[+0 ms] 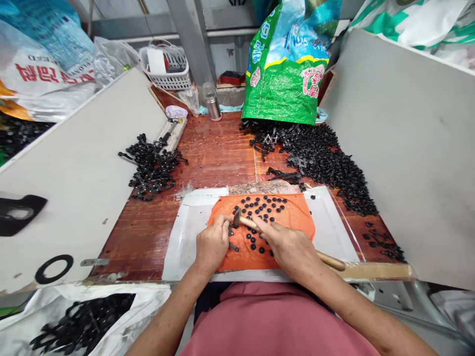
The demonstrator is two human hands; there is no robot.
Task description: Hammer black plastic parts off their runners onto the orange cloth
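Note:
My right hand (pixel 291 247) is closed round the wooden handle of a hammer (pixel 332 261). The hammer's dark head is right beside the fingertips of my left hand (pixel 213 243). Those fingers are pinched on a small black jointed part (pixel 233 246), whose ends stick out from under them; the rest of it is hidden. Both hands are over an orange cloth (pixel 230 260) dotted with several small round black caps (pixel 261 250). Under the cloth lies a white sheet (pixel 185 232).
A heap of black parts (pixel 322 158) spreads at the right, below a green bag (pixel 282 94). Another pile of black jointed parts (pixel 154 168) lies at the left. Grey boards (pixel 404 143) flank the table. Behind stand a steel flask (pixel 213 106) and a white basket (pixel 168 79).

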